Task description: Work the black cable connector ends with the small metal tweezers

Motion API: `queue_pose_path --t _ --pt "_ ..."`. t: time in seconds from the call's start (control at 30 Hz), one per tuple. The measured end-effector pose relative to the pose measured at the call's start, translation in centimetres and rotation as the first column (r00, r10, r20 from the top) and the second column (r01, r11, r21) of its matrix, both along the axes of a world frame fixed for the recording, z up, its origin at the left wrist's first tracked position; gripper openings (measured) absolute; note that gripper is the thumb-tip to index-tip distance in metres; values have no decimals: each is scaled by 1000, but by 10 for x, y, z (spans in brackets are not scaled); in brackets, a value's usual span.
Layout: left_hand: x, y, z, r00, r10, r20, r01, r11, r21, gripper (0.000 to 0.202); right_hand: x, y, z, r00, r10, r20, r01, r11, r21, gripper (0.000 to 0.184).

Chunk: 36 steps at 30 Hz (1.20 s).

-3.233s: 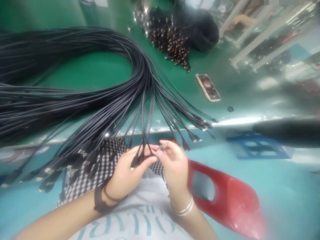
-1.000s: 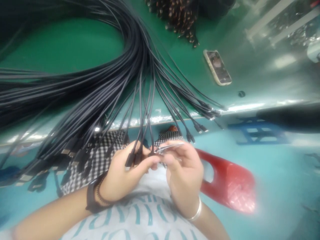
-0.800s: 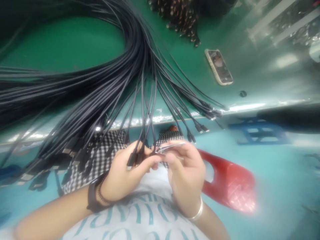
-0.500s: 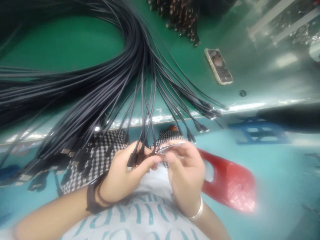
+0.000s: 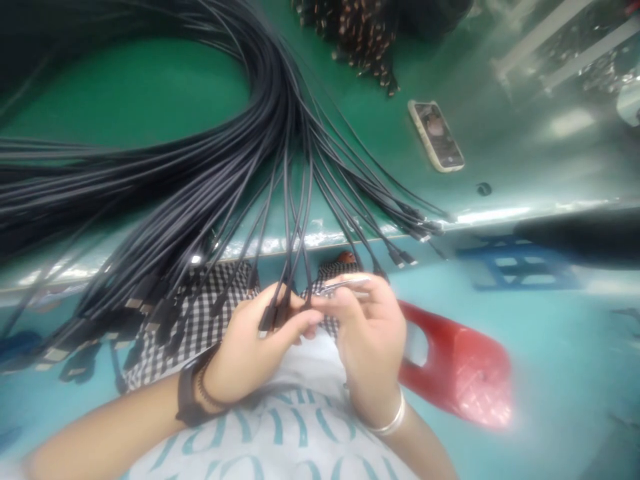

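Note:
My left hand (image 5: 255,340) is closed around the ends of several black cables (image 5: 287,220), whose dark connectors (image 5: 270,316) stick out between thumb and fingers. Right beside it, my right hand (image 5: 373,333) holds a slim shiny metal tool that looks like tweezers (image 5: 345,285), lying across its fingers. The fingertips of both hands meet around one cable end, and the detail there is blurred and partly hidden. More cables from the same bundle (image 5: 200,137) fan out on both sides, their plugs (image 5: 407,257) hanging over the table edge.
A phone (image 5: 437,137) lies on the green table (image 5: 145,87). Farther back is a heap of cable ends with copper-coloured tips (image 5: 365,40). A red plastic stool (image 5: 470,360) stands at my right, and a blue plastic piece (image 5: 520,263) is beyond it.
My right thumb and fingertips have shifted slightly left over the cable end, and the metal tool now lies farther back in the hand. My left hand keeps its hold.

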<state>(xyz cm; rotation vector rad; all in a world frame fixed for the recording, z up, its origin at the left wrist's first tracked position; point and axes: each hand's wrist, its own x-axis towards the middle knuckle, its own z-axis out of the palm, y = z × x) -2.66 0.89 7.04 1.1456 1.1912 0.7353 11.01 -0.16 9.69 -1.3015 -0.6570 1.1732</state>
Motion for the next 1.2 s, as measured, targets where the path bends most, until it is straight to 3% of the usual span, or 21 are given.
queue_pose_path --t 0.07,0.13,0.2,0.27,0.33,0.4,0.5,0.57,0.63,0.67,0.7,0.77,0.87,0.93,1.03,1.2 --pt "1 -1 -1 998 9 56 -6 999 -52 21 4 2 -3 996 25 -90 -21 999 45 12" --pt "1 0 -2 994 12 106 -2 996 -93 18 8 3 -4 960 203 -194 -186 977 105 20" --pt "0 2 -1 991 11 135 5 993 -117 13 10 3 -3 891 406 -202 -382 912 147 25" --pt "-2 3 -1 989 -14 146 32 992 -125 15 12 3 1 869 488 -78 -477 869 131 23" --pt "-5 2 0 986 -84 147 100 989 -107 11 16 4 8 866 484 126 -496 864 83 23" --pt "-8 0 -1 963 -174 207 197 976 -96 12 26 9 17 802 462 378 -507 862 23 24" --pt "-9 -4 -5 895 -248 371 327 929 -170 26 54 22 26 558 231 797 -355 935 -22 17" --pt "-7 -7 -9 851 -231 472 380 891 -249 28 74 33 27 335 -71 939 -105 988 112 14" --pt "-4 -8 -14 806 -176 565 406 859 -311 24 86 40 24 191 -325 926 119 944 307 19" --pt "-3 -9 -16 782 -140 608 413 846 -336 24 86 41 23 191 -411 891 198 905 375 20" --pt "-1 -10 -17 765 -102 636 412 837 -361 26 83 39 21 250 -469 847 259 875 408 20" --pt "1 -11 -17 770 -44 637 377 836 -398 33 68 29 19 492 -488 721 319 872 372 15" --pt "3 -11 -11 852 3 524 255 872 -419 52 37 7 15 855 -277 439 203 957 209 11" --pt "2 -7 -6 910 -18 414 187 909 -372 55 24 -4 12 981 17 192 -39 993 112 14" --pt "-2 0 -3 948 -133 289 204 951 -234 41 17 -7 7 940 330 -86 -326 943 64 19" --pt "-6 8 -6 936 -233 263 267 959 -100 27 20 5 7 904 423 -67 -427 903 -54 21"
